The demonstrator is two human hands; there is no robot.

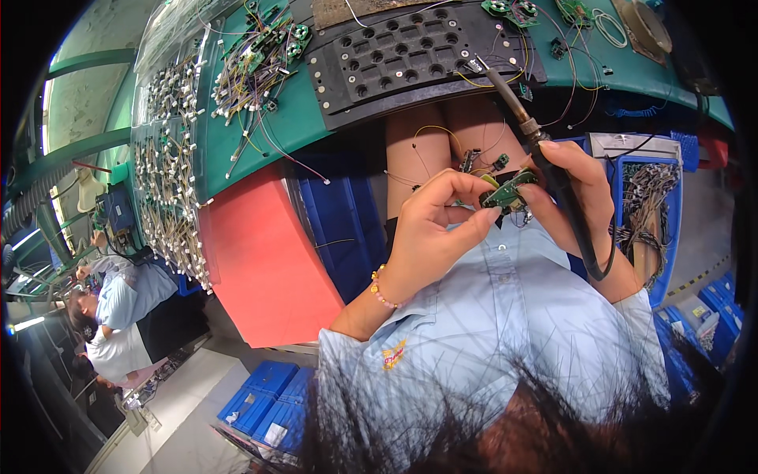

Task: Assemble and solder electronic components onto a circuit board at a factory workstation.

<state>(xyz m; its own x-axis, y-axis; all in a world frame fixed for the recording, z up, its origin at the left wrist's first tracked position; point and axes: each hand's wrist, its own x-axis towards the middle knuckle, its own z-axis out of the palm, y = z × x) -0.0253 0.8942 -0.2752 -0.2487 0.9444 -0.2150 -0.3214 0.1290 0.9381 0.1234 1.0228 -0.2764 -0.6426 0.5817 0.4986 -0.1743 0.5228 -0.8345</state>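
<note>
Over my lap, my left hand pinches the left edge of a small green circuit board between thumb and fingers. Thin wires and small dark parts trail from the board toward my legs. My right hand grips a black-handled soldering iron, and its thumb rests at the board's right side. The iron's metal tip points up and away, over the front edge of a black fixture plate with rows of square and round recesses. Fingers hide part of the board.
On the green bench, a pile of wired circuit boards lies left of the plate. Farther left are clear trays of white-plugged wires. A red sheet and blue bin sit at my left, a blue crate of cables at my right. People work far left.
</note>
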